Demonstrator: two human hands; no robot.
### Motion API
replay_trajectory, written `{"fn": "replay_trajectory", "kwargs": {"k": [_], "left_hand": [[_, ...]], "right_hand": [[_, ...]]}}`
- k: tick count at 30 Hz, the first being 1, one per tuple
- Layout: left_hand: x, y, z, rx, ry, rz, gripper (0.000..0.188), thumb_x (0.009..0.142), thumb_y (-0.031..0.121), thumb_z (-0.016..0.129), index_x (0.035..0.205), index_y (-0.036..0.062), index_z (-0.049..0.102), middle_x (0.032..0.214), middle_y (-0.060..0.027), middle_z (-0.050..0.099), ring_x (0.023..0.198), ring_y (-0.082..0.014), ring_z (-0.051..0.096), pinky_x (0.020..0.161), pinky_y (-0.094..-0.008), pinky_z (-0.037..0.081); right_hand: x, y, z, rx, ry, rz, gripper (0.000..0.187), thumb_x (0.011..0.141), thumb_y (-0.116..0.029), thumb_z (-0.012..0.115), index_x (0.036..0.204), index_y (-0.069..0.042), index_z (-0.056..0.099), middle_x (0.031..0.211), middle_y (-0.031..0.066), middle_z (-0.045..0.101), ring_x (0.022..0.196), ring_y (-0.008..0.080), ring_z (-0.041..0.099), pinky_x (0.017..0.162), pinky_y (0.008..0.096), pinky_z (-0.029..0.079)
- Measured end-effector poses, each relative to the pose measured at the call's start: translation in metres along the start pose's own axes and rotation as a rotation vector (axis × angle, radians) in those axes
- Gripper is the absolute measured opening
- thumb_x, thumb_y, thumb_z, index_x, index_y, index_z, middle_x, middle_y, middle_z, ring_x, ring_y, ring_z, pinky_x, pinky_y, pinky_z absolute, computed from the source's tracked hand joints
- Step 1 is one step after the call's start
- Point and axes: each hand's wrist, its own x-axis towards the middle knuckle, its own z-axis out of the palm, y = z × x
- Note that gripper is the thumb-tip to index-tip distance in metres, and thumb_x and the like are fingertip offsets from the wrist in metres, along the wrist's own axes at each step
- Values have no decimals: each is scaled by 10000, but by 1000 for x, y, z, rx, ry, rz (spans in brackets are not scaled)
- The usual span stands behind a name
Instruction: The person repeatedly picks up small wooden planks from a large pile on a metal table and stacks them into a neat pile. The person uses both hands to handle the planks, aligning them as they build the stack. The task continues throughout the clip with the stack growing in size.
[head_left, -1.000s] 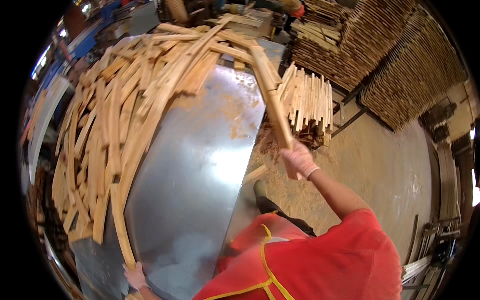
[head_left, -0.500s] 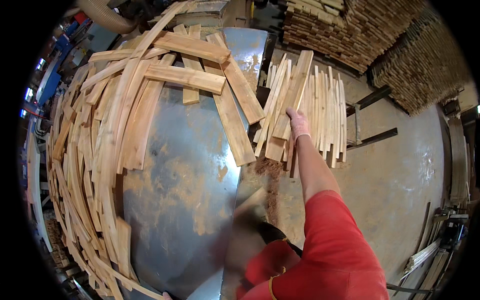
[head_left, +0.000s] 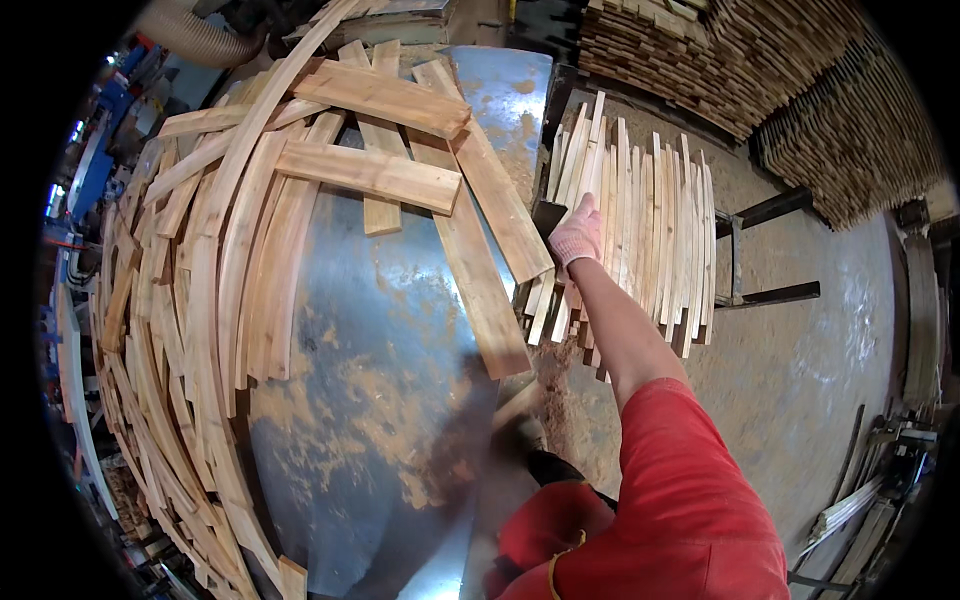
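Note:
My right hand [head_left: 578, 232], in a pale pink knitted glove, lies against the left boards of a row of narrow wooden boards [head_left: 640, 225] standing on edge beside the table. Its visible fingers stretch forward along the board edges, and I see no separate board held in them. The row rests at the right side of a metal table [head_left: 370, 420] dusted with sawdust. Close to the hand, a flat board [head_left: 500, 200] and another loose board [head_left: 470, 270] lie at the table's right edge. My left hand is out of view.
A large heap of long boards [head_left: 220, 280] covers the table's left side, with a crossing board [head_left: 370, 175] on top. Dark metal rack arms [head_left: 770, 295] stick out right of the row. Tall stacks of timber [head_left: 690, 60] stand behind. Sawdust [head_left: 560, 400] lies on the floor.
The wide board under my right hand no longer lies tilted over the row; the boards there now stand on edge. My right hand moved slightly left. My left hand left the lower edge.

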Motion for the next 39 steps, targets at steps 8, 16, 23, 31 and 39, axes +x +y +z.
{"fn": "replay_trajectory", "kwargs": {"k": [8, 16, 23, 31, 39], "left_hand": [[4, -4, -1, -35, -22, -33, 481, 1020, 461, 647, 1184, 11, 688, 1111, -114, 702, 986, -207, 658, 858, -360, 532], [56, -100, -58, -444, -302, 169, 442, 1016, 360, 667, 1230, -25, 711, 967, -52, 702, 913, -192, 662, 843, -370, 560], [14, -43, -57, -126, -137, 154, 403, 949, 403, 651, 1096, 37, 734, 973, -194, 728, 923, -342, 680, 872, -470, 517], [23, -149, -140, -116, -71, 338, 407, 883, 244, 695, 1236, 45, 723, 1059, -103, 745, 966, -231, 711, 876, -375, 559], [58, -374, -312, 897, 509, 467, 704, 903, 319, 700, 1547, 127, 492, 1664, -103, 406, 1534, -359, 351, 1241, -532, 295]], "right_hand": [[46, -13, -36, -308, -237, -259, 987, 863, -310, 768, 1673, -94, 247, 1577, 322, 444, 1460, 469, 479, 1169, 478, 440], [-65, 76, -60, 972, -339, -47, 669, 968, -266, 666, 1564, -43, 460, 1336, 192, 646, 1287, 299, 590, 1109, 396, 472], [-270, 93, -95, 928, -577, -135, 643, 1039, -192, 614, 1608, -9, 375, 1079, 95, 654, 1091, 211, 654, 799, 306, 537], [-580, 71, -73, 397, -1190, -854, 587, 1007, -72, 698, 1558, -14, 507, 1404, 168, 652, 1238, 228, 641, 1083, 360, 530], [-778, 12, 2, -377, -503, -2081, 887, 836, -298, 808, 1603, -116, 401, 1481, 240, 559, 1412, 416, 504, 1169, 509, 414]]}}
